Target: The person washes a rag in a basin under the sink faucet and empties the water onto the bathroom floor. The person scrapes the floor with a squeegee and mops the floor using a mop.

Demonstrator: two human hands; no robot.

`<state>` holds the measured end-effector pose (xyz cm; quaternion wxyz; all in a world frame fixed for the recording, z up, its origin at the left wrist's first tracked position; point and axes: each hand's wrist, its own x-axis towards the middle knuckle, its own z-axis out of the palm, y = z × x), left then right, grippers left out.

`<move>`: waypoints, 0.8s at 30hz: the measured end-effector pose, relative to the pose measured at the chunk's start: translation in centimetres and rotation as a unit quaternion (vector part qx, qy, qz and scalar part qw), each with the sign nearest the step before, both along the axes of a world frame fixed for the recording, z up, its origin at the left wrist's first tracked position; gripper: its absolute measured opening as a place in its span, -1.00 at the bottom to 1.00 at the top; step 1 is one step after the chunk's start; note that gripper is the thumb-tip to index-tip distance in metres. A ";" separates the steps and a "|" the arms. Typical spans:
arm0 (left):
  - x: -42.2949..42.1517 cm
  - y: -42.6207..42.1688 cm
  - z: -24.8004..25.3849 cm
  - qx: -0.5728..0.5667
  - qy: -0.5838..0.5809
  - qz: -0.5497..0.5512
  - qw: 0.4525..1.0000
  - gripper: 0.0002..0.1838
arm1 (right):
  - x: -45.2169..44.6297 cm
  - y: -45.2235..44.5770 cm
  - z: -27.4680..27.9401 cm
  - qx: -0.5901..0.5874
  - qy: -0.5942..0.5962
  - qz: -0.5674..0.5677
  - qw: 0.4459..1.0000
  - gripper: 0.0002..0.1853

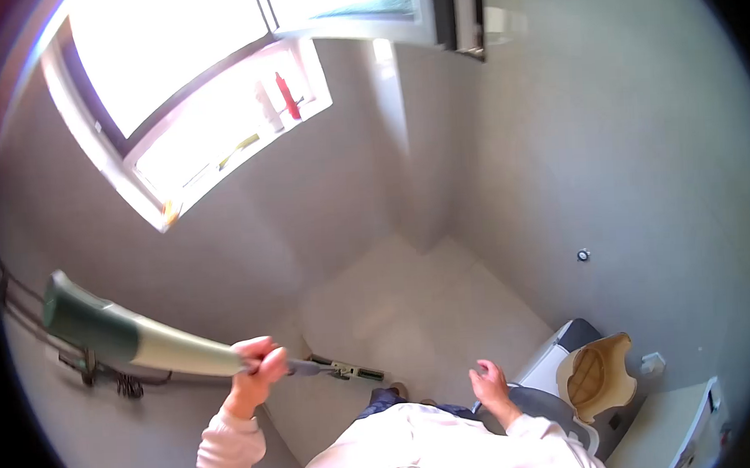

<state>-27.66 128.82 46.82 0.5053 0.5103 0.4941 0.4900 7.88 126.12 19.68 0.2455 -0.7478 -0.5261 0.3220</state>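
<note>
My left hand (258, 375) is closed around the upper part of a stick vacuum cleaner (187, 349). Its body is cream with a dark green end, held slanting up to the left. A grey tube runs down from my hand to a flat floor head (360, 373) with green parts, resting on the pale floor near my feet. My right hand (489, 385) hangs free at my right side, fingers somewhat apart and holding nothing. It is nearest to a dark grey rounded thing (546, 410) whose kind I cannot make out.
A bin-like white thing with a dark top (576, 334) and a beige stool-like item (603, 379) stand at right, near a white cabinet (664, 426). Hoses (27, 312) run along the left wall. A window sill (246, 152) holds bottles; an open window sash (449, 17) juts out above.
</note>
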 end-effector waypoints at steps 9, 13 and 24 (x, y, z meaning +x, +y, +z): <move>15.9 17.9 -2.6 0.061 0.202 -0.342 0.916 -0.85 | 2.6 -7.1 -5.8 0.015 0.086 -0.343 0.935 -0.64; 22.9 26.2 -4.5 0.034 0.149 -0.391 0.908 -0.80 | -0.8 -8.4 -6.5 0.038 0.125 -0.403 0.906 -0.69; 33.3 49.7 -10.0 0.095 0.047 -0.198 0.974 -0.85 | -2.1 -8.7 -10.0 0.014 0.088 -0.498 0.862 -0.68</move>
